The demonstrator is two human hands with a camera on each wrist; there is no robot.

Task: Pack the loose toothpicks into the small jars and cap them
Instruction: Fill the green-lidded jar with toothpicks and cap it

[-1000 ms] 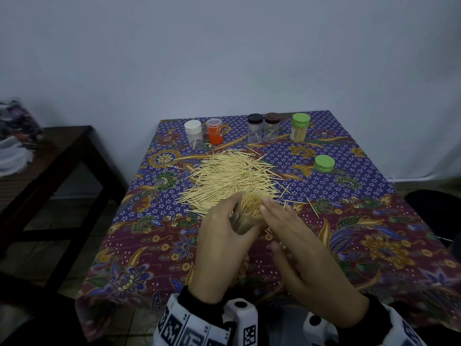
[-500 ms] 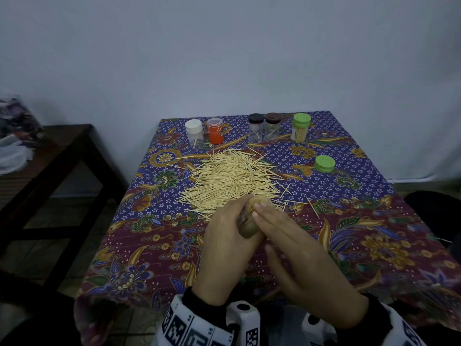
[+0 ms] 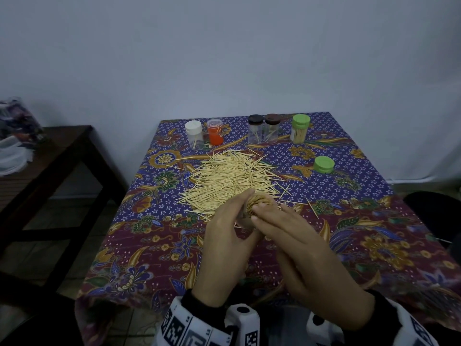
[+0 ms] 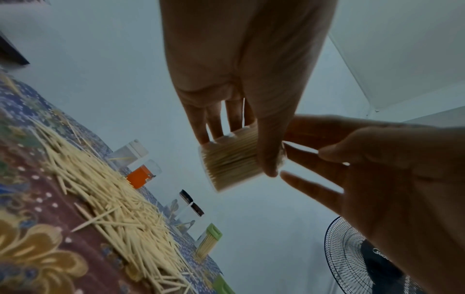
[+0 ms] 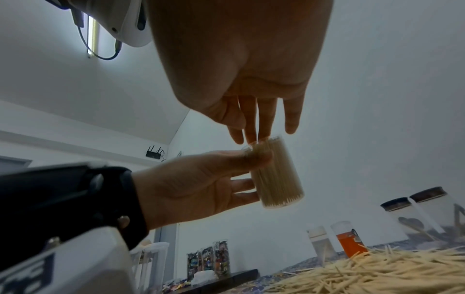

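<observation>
— What's the left hand (image 3: 224, 248) got?
— It grips a clear jar (image 5: 276, 175) packed with toothpicks, raised above the pile (image 3: 232, 178) beyond both hands.
— And the right hand (image 3: 306, 255)?
— Straight fingers (image 5: 264, 121) touch the jar's mouth, hiding it from above.

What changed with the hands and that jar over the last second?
The right hand slid its fingertips over the mouth of the full jar, covering the toothpick ends that showed a second ago. The left hand kept gripping the jar, lifted above the table. The toothpick pile, loose green lid and back row of jars stayed put.
</observation>
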